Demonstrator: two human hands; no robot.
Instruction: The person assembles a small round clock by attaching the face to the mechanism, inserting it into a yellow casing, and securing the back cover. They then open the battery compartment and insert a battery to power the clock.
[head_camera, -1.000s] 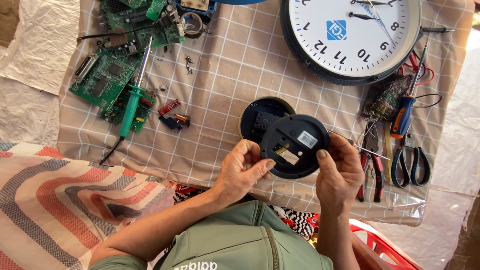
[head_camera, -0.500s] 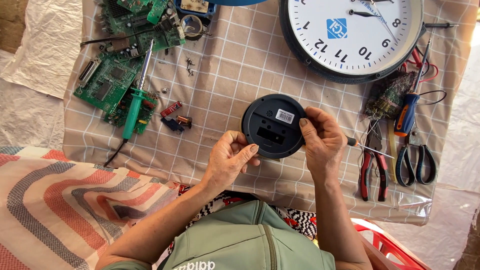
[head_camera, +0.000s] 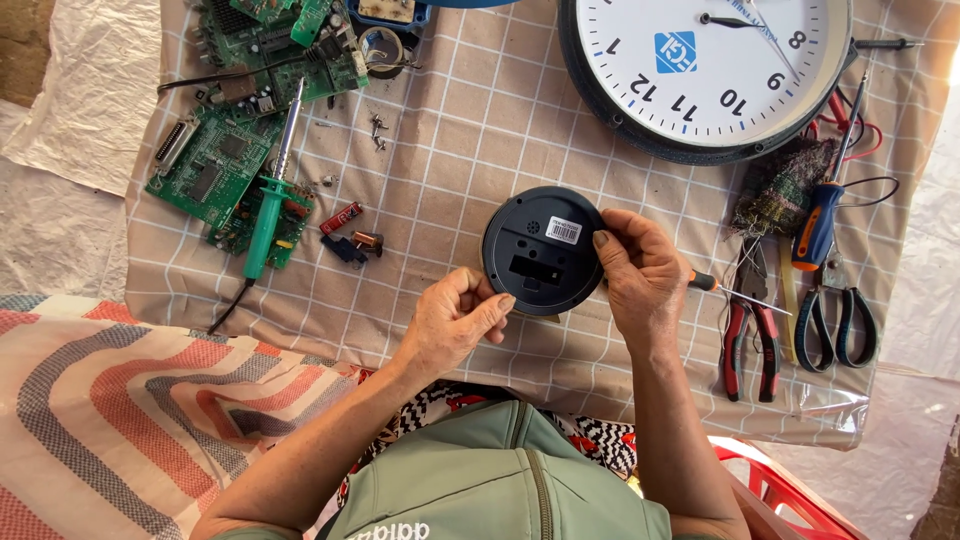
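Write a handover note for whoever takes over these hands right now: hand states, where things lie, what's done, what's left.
Left hand: fingertips pinch the lower left rim of the round black casing.
Right hand: grips the casing's right edge; an orange-handled tool pokes out behind it.
Casing is held over the checked cloth, back side up, with a rectangular opening showing.
Nearby: green soldering iron on the circuit boards, big wall clock, pliers, scissors.
Done: casing picked up. Left: whatever goes on at the opening; its inside is not visible.

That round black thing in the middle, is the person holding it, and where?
Yes. Both hands hold the round black case by its rim: the left hand at the lower left edge, the right hand at the right edge.
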